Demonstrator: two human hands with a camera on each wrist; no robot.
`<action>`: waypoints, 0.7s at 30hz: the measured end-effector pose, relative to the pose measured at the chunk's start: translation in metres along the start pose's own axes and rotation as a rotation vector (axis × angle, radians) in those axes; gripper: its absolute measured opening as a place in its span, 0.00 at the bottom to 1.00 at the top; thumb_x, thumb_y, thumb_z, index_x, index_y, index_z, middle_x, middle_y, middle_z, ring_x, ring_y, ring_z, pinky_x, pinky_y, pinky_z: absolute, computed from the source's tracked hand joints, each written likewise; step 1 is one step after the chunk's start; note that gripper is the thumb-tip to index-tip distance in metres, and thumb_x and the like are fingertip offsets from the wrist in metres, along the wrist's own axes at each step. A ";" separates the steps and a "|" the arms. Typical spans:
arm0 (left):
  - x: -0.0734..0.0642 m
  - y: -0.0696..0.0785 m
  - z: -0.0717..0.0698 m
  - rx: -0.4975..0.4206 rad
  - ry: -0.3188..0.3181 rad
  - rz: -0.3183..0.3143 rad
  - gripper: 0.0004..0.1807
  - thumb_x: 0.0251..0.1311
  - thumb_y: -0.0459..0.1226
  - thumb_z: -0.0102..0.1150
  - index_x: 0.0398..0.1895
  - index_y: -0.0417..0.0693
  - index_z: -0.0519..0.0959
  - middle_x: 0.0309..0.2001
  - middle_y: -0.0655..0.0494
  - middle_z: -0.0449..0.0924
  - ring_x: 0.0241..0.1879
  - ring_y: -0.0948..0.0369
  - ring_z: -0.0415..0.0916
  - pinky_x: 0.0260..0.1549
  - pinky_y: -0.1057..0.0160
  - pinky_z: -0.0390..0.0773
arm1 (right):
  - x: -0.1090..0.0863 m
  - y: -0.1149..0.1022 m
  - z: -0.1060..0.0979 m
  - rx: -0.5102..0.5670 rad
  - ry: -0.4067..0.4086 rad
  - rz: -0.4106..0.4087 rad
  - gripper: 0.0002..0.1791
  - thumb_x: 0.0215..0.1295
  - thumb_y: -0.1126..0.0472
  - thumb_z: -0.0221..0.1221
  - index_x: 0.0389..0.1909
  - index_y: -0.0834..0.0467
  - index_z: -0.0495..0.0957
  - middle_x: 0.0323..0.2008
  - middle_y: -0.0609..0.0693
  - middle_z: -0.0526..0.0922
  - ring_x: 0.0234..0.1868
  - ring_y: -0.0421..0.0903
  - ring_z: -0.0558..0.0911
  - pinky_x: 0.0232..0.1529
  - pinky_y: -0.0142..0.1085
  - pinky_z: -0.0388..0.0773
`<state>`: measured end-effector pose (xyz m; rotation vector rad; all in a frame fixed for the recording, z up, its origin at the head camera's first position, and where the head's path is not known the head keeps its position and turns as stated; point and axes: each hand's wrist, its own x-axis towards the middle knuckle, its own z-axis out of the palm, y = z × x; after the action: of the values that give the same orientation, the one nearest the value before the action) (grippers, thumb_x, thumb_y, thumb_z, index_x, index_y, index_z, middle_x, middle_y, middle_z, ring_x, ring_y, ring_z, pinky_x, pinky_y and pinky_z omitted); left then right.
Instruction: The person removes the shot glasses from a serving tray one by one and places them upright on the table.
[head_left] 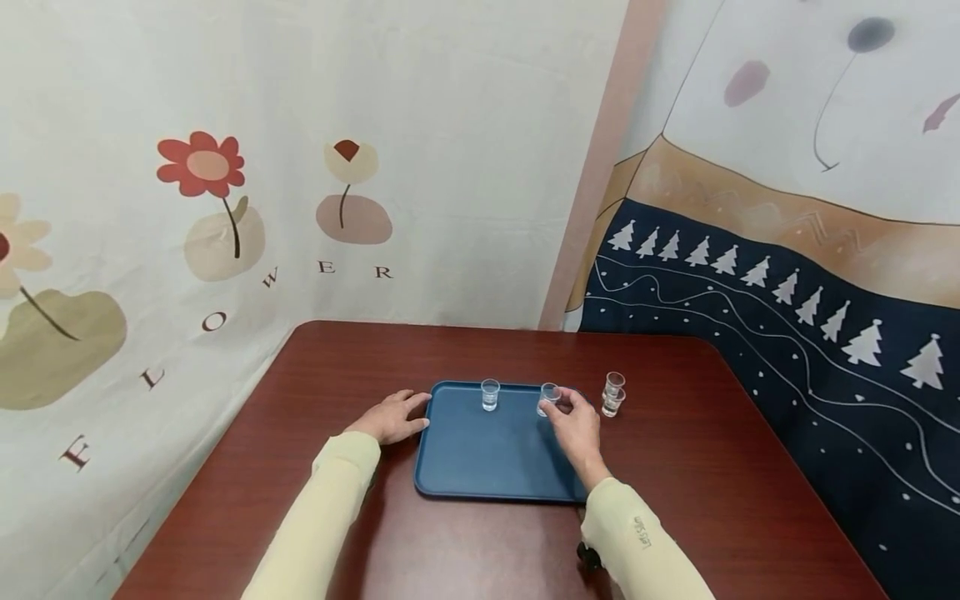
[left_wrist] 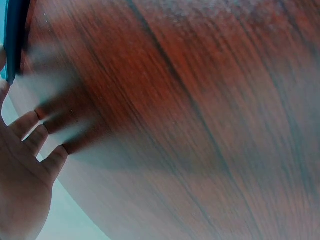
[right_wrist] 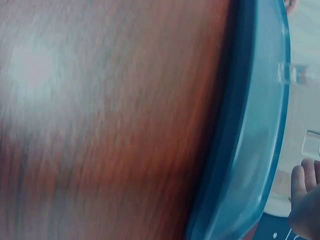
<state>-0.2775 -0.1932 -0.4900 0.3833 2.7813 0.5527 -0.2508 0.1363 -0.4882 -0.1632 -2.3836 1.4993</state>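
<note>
A blue tray (head_left: 491, 454) lies on the table. My right hand (head_left: 579, 429) pinches a small clear shot glass (head_left: 549, 395) between thumb and fingers over the tray's far right part. In the right wrist view, that shot glass (right_wrist: 312, 145) shows just beyond the fingers (right_wrist: 298, 181). Another shot glass (head_left: 490, 395) stands upright near the tray's far edge, left of the held one. My left hand (head_left: 390, 418) touches the tray's left rim with its fingertips, the fingers spread and fairly straight. The left wrist view has only a sliver of the tray rim (left_wrist: 16, 37) at its upper left.
Two more shot glasses, a farther one (head_left: 615, 382) and a nearer one (head_left: 612, 404), stand close together on the table right of the tray. The reddish-brown table (head_left: 465, 550) meets a printed cloth wall (head_left: 465, 167) behind. A dark blue patterned cloth (head_left: 787, 367) hangs at right.
</note>
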 end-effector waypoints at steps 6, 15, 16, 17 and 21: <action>0.002 -0.001 0.001 0.008 -0.009 -0.006 0.32 0.72 0.48 0.52 0.76 0.51 0.61 0.74 0.34 0.53 0.72 0.38 0.51 0.63 0.37 0.61 | 0.006 0.007 -0.020 0.011 0.046 0.039 0.19 0.60 0.61 0.69 0.50 0.65 0.81 0.43 0.61 0.85 0.45 0.54 0.84 0.44 0.43 0.81; 0.002 -0.003 0.004 -0.011 -0.029 -0.010 0.33 0.72 0.49 0.52 0.76 0.51 0.60 0.74 0.34 0.51 0.73 0.37 0.49 0.63 0.35 0.61 | 0.007 0.025 -0.049 -0.037 0.101 0.103 0.23 0.63 0.56 0.67 0.55 0.62 0.80 0.47 0.61 0.84 0.48 0.54 0.84 0.47 0.43 0.81; 0.002 -0.003 0.003 -0.010 -0.026 -0.010 0.32 0.72 0.48 0.52 0.76 0.51 0.60 0.74 0.34 0.51 0.73 0.37 0.50 0.63 0.35 0.61 | 0.007 0.026 -0.050 -0.044 0.107 0.104 0.23 0.63 0.55 0.67 0.55 0.62 0.80 0.47 0.62 0.84 0.48 0.54 0.84 0.47 0.43 0.80; 0.002 -0.003 0.003 -0.010 -0.020 -0.010 0.32 0.72 0.48 0.53 0.76 0.51 0.60 0.74 0.34 0.51 0.73 0.37 0.50 0.63 0.35 0.61 | 0.006 0.028 -0.051 -0.051 0.113 0.106 0.23 0.63 0.55 0.67 0.55 0.62 0.80 0.47 0.62 0.84 0.48 0.54 0.84 0.47 0.43 0.80; 0.002 -0.002 0.002 -0.004 -0.012 -0.008 0.32 0.72 0.48 0.53 0.76 0.52 0.61 0.74 0.35 0.52 0.72 0.37 0.50 0.63 0.35 0.60 | 0.004 0.034 -0.055 -0.076 0.138 0.110 0.23 0.62 0.55 0.68 0.55 0.63 0.80 0.46 0.62 0.85 0.48 0.55 0.84 0.45 0.43 0.78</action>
<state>-0.2794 -0.1938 -0.4927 0.3738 2.7689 0.5521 -0.2389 0.1995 -0.4960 -0.4083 -2.3554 1.3961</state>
